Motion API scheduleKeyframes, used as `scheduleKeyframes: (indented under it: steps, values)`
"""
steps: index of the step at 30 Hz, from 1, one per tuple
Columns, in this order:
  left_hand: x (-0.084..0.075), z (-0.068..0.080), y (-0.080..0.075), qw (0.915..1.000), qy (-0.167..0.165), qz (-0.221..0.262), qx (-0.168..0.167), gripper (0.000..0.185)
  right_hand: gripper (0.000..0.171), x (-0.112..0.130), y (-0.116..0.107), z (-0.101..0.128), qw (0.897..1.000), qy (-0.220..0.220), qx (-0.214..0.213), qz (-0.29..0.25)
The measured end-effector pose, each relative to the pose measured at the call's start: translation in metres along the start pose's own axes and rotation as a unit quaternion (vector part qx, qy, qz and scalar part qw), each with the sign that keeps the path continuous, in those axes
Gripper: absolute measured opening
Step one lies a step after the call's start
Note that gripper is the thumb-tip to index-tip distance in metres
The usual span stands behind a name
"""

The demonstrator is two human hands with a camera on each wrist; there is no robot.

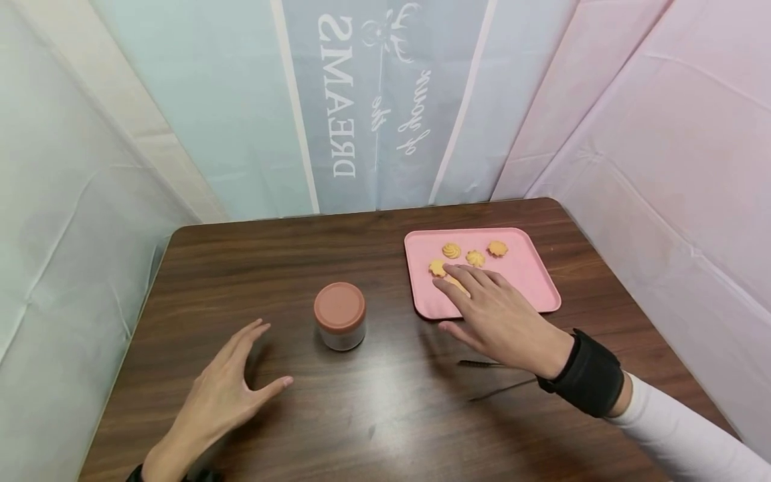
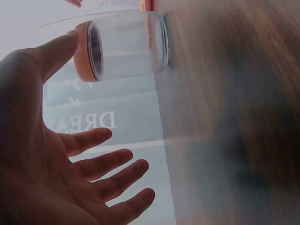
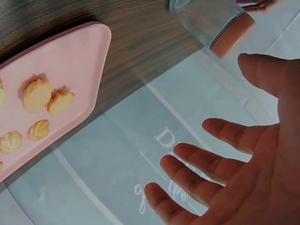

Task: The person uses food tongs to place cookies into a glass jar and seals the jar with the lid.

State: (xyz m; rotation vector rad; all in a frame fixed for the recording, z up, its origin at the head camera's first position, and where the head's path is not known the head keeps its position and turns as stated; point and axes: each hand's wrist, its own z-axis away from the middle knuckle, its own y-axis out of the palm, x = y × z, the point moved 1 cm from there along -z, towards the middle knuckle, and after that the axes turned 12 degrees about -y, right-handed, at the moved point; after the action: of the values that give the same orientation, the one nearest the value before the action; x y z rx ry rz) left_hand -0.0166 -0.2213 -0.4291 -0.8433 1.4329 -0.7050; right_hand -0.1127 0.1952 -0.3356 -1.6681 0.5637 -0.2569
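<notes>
- The left hand [image 1: 219, 395], fingers wide apart, is left of the lidded jar [image 1: 340, 321], toward the desk's [image 1: 265, 258] left edge.
- The jar stands upright around the desk's middle, apart from both hands.
- The right hand [image 1: 496, 318], fingers spread, overlaps the pink tray's [image 1: 530, 284] near edge in the head view.
- Cookies [image 1: 451, 250] lie on that tray, near the desk's far right corner.

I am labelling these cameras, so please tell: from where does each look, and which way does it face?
Head: from the head, forward and down at the pink rectangular tray and clear round jar with terracotta lid; left hand and right hand show.
Left wrist: from that wrist, past the left hand, palm showing, toward the jar.
Right wrist: from that wrist, past the right hand, palm showing, toward tray and jar.
Both wrist views share the jar.
</notes>
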Motion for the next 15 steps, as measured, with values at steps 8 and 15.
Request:
scheduleKeyframes:
  steps: [8,15]
  values:
    - [-0.005,-0.002,0.005,1.0,0.002,0.002,0.006,0.093,0.072,0.001,-0.004,-0.008,1.0,-0.021,-0.01,0.015]
    - [-0.008,-0.003,0.009,0.9999,-0.001,0.008,0.013,0.094,0.072,0.002,-0.013,-0.015,1.0,-0.021,0.01,0.017]
